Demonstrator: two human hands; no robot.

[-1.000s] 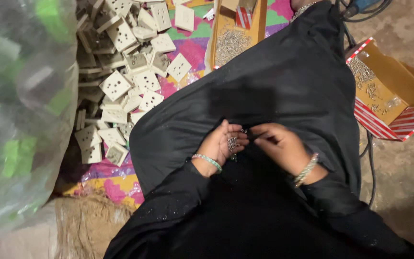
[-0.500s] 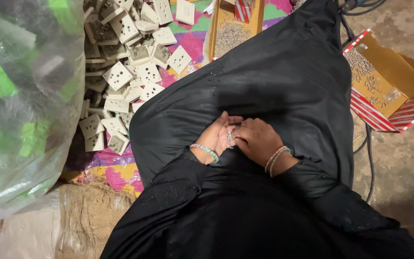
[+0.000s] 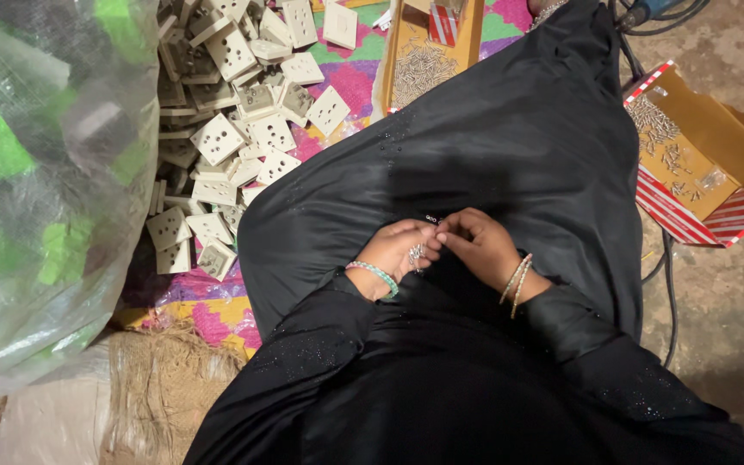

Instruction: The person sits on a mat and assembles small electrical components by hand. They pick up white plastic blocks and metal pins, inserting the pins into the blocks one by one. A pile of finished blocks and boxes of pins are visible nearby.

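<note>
The left hand is cupped and holds a small bunch of metal screws; the right hand pinches narrowly at them, over the black robe.

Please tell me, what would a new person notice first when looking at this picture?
Probably the two hands meeting in the middle, over the lap in black cloth: the left hand cups small metal screws and the right hand picks at them. Next, the pile of white socket plates on the colourful mat at upper left. A yellow box with more screws lies at right.
</note>
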